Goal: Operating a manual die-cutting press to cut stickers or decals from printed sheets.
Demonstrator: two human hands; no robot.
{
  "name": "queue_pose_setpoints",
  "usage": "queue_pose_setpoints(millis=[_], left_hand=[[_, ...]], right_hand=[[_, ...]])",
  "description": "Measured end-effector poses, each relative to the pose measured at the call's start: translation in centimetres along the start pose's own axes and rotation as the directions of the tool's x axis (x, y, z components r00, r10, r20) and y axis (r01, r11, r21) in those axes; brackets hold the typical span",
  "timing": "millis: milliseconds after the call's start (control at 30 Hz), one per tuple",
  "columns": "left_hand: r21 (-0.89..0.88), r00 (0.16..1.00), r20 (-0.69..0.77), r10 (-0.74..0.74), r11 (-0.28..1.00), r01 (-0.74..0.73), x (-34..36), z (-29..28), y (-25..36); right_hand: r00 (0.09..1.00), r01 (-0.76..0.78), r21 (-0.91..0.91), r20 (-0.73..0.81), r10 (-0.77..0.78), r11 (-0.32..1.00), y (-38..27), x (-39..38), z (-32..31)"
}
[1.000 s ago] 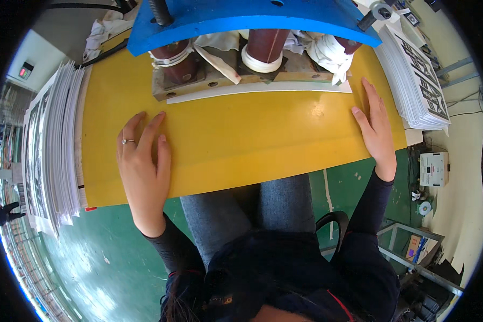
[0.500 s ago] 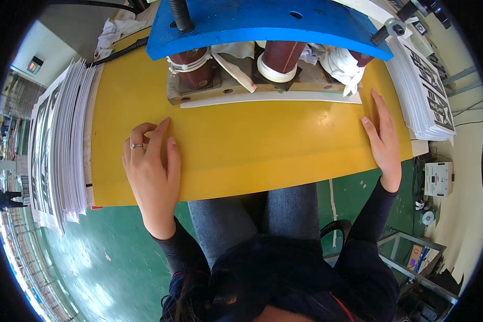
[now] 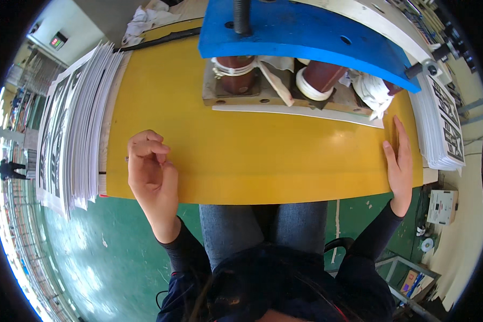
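The person's left hand (image 3: pixel 151 174) rests on the near left part of a yellow sheet (image 3: pixel 252 155) that covers the worktable, its fingers curled loosely together toward the palm and gripping nothing. The right hand (image 3: pixel 400 161) lies flat at the sheet's right edge, fingers straight and close together, pressing down just beside a stack of printed cards (image 3: pixel 443 126). The sheet spans from a tall pile of printed sheets (image 3: pixel 72 129) on the left to that stack on the right, its far edge running under a blue press arm (image 3: pixel 306 35) and the white strip (image 3: pixel 298 111) before it. It looks thin, smooth and likely light, prone to bending, so it would handle best taken by opposite edges with flat palms, not pinched at one corner
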State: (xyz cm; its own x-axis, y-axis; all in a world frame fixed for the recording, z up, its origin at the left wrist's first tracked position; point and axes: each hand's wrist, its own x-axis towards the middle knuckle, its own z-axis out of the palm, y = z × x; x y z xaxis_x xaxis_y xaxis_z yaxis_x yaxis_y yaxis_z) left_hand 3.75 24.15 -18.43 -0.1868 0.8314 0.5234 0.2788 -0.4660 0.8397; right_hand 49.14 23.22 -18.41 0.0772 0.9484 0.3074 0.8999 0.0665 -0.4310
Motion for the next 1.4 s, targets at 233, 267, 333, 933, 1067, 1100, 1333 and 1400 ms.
queue_pose_setpoints(millis=[233,267,333,933,1067,1100,1333,1400], left_hand=[[-0.664,0.981,0.107,-0.161,0.723,0.191,-2.0,2.6,2.2],[-0.757,0.975,0.161,-0.153,0.615,0.222,-2.2,2.9,2.4],[-0.777,0.97,0.183,-0.158,0.582,0.241,-2.4,3.2,2.8],[0.187,0.976,0.211,0.052,0.978,-0.093,-1.8,4.6,4.8],[0.312,0.964,0.247,0.1,0.934,-0.177,-1.6,4.2,4.3],[0.347,0.966,0.238,0.1,0.92,-0.181,-1.7,4.0,3.7],[0.522,0.964,0.243,0.104,0.824,-0.22,-0.8,2.9,2.4],[0.541,0.955,0.276,0.105,0.804,-0.245,-0.4,2.6,2.4]], right_hand=[[1.0,-0.019,0.014,0.004,0.019,1.0,1.1,0.0,-0.3],[1.0,-0.013,0.024,0.013,0.013,1.0,1.2,0.1,-0.1],[1.0,-0.03,0.062,0.009,0.03,0.998,1.4,0.2,0.1],[1.0,0.011,0.012,-0.015,-0.01,1.0,0.6,0.2,0.1],[0.999,0.04,0.003,-0.023,-0.04,0.999,0.9,0.1,0.1],[0.999,0.041,-0.009,-0.023,-0.041,0.999,0.7,0.0,0.2],[0.998,0.046,-0.034,-0.032,-0.047,0.998,0.5,-0.1,0.3],[0.998,0.051,-0.033,-0.037,-0.053,0.998,0.4,-0.1,0.3]])
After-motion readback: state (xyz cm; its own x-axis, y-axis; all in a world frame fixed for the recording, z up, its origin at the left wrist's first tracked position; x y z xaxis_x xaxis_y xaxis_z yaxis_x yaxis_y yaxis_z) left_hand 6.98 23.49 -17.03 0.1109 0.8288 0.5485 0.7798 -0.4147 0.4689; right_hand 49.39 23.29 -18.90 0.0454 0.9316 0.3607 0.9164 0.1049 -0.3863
